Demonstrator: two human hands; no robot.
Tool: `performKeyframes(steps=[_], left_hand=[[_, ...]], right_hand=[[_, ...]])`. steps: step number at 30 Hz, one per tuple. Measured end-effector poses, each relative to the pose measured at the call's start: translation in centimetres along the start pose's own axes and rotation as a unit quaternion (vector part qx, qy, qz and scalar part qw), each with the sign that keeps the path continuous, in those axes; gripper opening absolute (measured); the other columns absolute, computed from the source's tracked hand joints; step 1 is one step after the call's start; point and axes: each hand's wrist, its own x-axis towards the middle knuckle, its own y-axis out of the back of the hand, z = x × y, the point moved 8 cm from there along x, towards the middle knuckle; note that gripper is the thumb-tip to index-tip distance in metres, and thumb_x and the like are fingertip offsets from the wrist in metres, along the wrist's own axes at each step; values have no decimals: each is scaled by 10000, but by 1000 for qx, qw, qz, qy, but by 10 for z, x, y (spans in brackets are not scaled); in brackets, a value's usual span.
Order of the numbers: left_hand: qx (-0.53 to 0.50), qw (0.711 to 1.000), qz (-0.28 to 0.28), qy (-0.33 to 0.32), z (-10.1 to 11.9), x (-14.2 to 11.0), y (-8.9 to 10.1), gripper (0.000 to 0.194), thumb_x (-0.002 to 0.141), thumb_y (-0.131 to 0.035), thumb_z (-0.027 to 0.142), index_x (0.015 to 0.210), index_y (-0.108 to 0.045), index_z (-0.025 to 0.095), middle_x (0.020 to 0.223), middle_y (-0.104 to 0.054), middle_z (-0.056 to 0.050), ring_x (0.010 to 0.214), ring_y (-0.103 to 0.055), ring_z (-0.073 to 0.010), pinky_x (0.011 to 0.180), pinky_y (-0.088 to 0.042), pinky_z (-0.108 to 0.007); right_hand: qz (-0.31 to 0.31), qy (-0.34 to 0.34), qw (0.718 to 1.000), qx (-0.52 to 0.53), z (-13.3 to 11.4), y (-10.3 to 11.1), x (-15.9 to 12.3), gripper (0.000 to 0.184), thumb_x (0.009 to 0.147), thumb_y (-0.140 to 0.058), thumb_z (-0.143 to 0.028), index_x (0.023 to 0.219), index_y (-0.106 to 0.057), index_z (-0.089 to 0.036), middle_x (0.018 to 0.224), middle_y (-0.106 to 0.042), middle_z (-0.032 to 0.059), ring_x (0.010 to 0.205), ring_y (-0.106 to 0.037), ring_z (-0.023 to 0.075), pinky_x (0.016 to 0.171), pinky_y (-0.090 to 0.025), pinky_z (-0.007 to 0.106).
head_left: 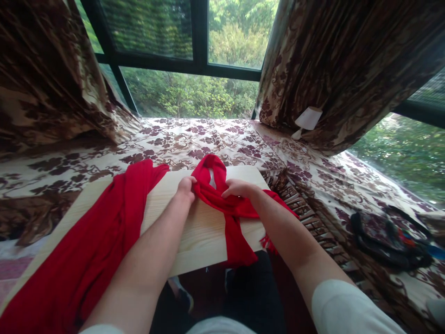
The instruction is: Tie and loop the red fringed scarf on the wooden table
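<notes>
A red scarf (pixel 212 164) is looped on a pale wooden board (pixel 205 241), one end hanging over the board's near edge and a fringed end at the right. My left hand (pixel 187 188) is closed on the left side of the loop. On the loop's right side, my right hand (pixel 239 188) grips the same scarf, thumb on top and fingers partly hidden in the cloth. A second length of red cloth (pixel 118 218) lies across the board's left part, beside my left forearm; whether it joins the scarf cannot be seen.
Beyond the board runs a ledge covered in floral cloth (pixel 194 134), below a window. A small white lamp (pixel 308 118) stands on it at the right. A dark bag (pixel 382 241) lies further right. Floral curtains hang at both sides.
</notes>
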Motion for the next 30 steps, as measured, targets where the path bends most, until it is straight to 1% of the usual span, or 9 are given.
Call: performKeyframes(steps=[5, 8, 12, 15, 17, 19, 21, 26, 30], left_hand=[[-22, 995, -92, 14, -14, -35, 11, 215, 745, -627, 287, 896, -707, 157, 749, -718, -102, 746, -707, -266, 700, -605, -399], [68, 997, -27, -20, -11, -39, 35, 201, 682, -700, 204, 877, -712, 156, 680, -696, -70, 607, -666, -212, 585, -562, -333], [107, 990, 65, -69, 5, -32, 52, 245, 589, -657, 34, 797, -688, 161, 495, -581, 23, 438, -555, -143, 467, -452, -254], [95, 991, 68, -70, 11, -29, 46, 220, 637, -634, 46, 825, -693, 145, 510, -599, 12, 483, -602, -156, 506, -498, -257], [72, 996, 28, -45, 8, -30, 35, 169, 715, -638, 109, 870, -703, 122, 621, -681, -48, 582, -670, -192, 589, -566, -302], [24, 999, -30, -8, 3, -35, 24, 153, 778, -630, 161, 900, -706, 108, 722, -727, -95, 670, -710, -221, 683, -606, -350], [-32, 996, -79, 16, 0, -40, 18, 166, 819, -602, 187, 927, -704, 111, 761, -742, -100, 738, -728, -237, 755, -615, -377], [-114, 984, -120, -60, 22, -50, 25, 240, 885, -518, 259, 974, -715, 154, 867, -768, -62, 947, -727, -234, 874, -593, -353], [-125, 978, -139, -92, 37, -51, 24, 285, 870, -519, 266, 1021, -729, 145, 886, -773, -73, 1031, -712, -253, 884, -594, -358]], right_hand=[[-107, -47, 990, 79, 15, -24, -17, 378, 548, -850, -303, 680, -514, -193, 501, -481, -64, 430, -444, 88, 412, -307, 203], [-118, -51, 990, 51, 21, -28, -12, 422, 565, -875, -433, 706, -565, -184, 538, -533, -39, 451, -473, 95, 442, -371, 217], [17, -51, 998, 34, 20, -6, 12, 433, 766, -719, -571, 747, -638, -146, 641, -627, 46, 547, -579, 143, 547, -472, 264], [174, -41, 984, -18, 11, 18, 30, 395, 819, -682, -509, 880, -675, -119, 793, -693, 104, 738, -656, 192, 669, -494, 265], [236, -24, 971, -32, 3, 23, 41, 457, 785, -729, -450, 1099, -657, -125, 1015, -712, 131, 926, -666, 217, 751, -491, 251], [253, -14, 967, -4, -2, 21, 53, 653, 738, -773, -386, 1308, -561, -147, 1204, -669, 138, 1028, -650, 218, 775, -490, 238], [235, -22, 971, 39, -3, 15, 65, 756, 708, -787, -314, 1387, -501, -143, 1212, -668, 135, 975, -662, 208, 733, -495, 234], [229, -8, 970, 80, -12, 17, 82, 351, 789, -628, -194, 1132, -677, -136, 962, -727, 71, 809, -663, 175, 664, -480, 222], [264, 35, 963, 27, -22, 38, 82, 378, 824, -554, -165, 1185, -665, -162, 997, -732, 60, 883, -651, 186, 739, -492, 232]])
